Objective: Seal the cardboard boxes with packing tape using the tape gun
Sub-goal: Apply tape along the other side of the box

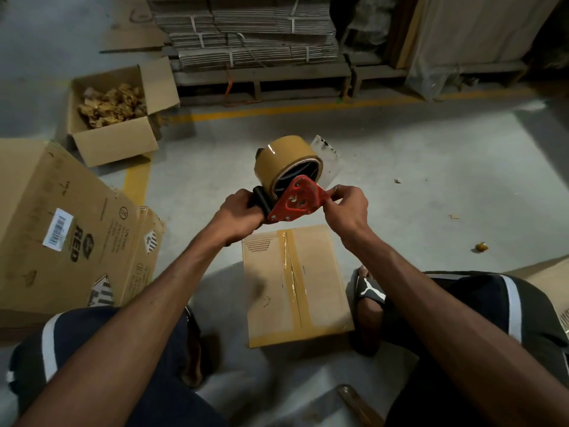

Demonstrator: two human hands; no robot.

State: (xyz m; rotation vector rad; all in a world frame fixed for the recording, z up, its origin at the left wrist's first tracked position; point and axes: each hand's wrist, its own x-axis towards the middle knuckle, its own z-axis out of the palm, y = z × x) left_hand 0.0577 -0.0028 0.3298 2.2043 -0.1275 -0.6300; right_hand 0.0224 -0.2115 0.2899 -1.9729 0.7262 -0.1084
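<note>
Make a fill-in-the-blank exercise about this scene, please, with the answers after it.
1. The left hand grips the tape gun by its black ____.
2. The gun's side plate is ____ in colour.
3. The small box between the feet has tape along its ____ seam.
4. The open box lies to the person's ____.

Answers: handle; red; middle; left

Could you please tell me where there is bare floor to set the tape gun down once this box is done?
Bare floor lies right of the tape gun, between the yellow line and the taped box. It is crowded left, by the printed carton and the open box of scraps.
</note>
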